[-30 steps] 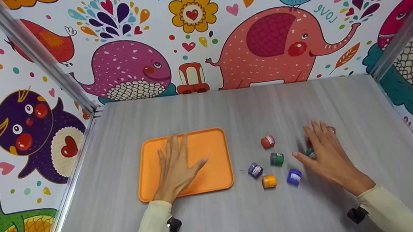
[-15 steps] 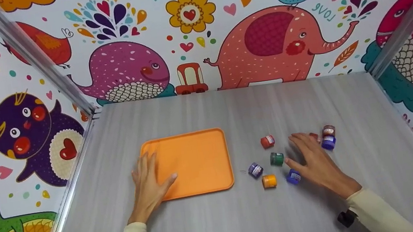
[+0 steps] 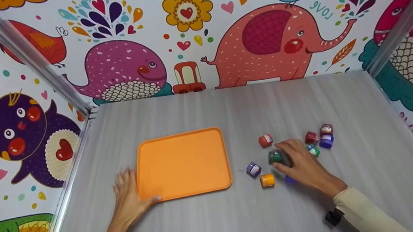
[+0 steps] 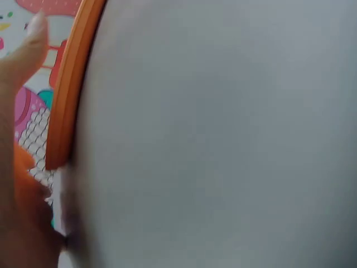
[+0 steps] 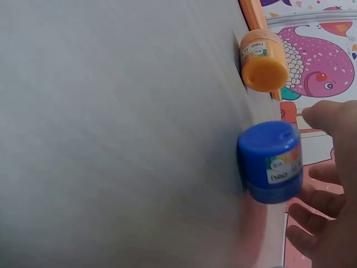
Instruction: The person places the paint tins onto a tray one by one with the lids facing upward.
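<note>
An orange tray [image 3: 183, 165] lies flat on the table. At its front left corner is my left hand [image 3: 128, 204], fingers along the left side and thumb extended by the front edge; whether it presses on the tray I cannot tell. My right hand [image 3: 304, 165] reaches over the small paint jars, thumb and fingers apart beside a dark green jar [image 3: 274, 157]. Contact with that jar is not clear. Partly hidden under this hand is a blue jar [image 5: 271, 162]. Near it lie a yellow-orange jar [image 3: 267, 180], a purple jar [image 3: 254, 169] and a red jar [image 3: 265, 140].
Right of my right hand sit a dark red jar [image 3: 311, 137], a brown jar [image 3: 326, 129], another blue jar [image 3: 326, 141] and a lighter green jar [image 3: 313, 151]. A wall with printed cartoon animals [image 3: 269, 47] borders the grey table [image 3: 213, 227] at the back.
My left hand has moved left, from over the tray to its front left corner. My right hand has shifted left from the right-hand jars to the dark green one, uncovering several jars.
</note>
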Tool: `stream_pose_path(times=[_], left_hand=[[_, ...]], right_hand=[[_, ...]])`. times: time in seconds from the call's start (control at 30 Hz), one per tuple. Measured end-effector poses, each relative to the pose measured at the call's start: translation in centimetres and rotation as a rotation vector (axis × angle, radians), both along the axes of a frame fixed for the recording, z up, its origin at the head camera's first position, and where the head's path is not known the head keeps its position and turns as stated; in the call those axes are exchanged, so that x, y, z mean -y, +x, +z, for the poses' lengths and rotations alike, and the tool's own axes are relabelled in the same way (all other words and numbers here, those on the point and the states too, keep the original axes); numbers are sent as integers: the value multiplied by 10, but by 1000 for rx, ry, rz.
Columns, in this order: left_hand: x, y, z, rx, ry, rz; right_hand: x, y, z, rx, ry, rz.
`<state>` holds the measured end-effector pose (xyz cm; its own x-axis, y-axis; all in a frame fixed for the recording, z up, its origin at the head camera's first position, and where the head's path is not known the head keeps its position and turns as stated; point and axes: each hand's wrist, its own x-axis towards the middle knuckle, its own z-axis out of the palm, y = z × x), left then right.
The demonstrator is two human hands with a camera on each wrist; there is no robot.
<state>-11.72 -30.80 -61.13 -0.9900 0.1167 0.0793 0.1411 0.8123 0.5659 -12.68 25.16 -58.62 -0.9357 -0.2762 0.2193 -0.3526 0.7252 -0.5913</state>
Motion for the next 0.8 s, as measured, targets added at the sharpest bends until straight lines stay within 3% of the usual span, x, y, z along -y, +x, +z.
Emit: stream_pose_path(times=[0.13, 0.33, 0.6, 0.8], left_hand=[[6, 3, 2, 40, -19, -35], [0, -1, 3, 39, -65, -59], [-11, -10, 3, 61, -75, -51], [-15, -15, 3, 68, -74, -56]], right_hand=[[4, -2, -6, 36, -12, -8], [8, -4, -12, 38, -2, -44], [9, -11, -9, 46, 7, -54], [11, -10, -4, 95, -47, -81]])
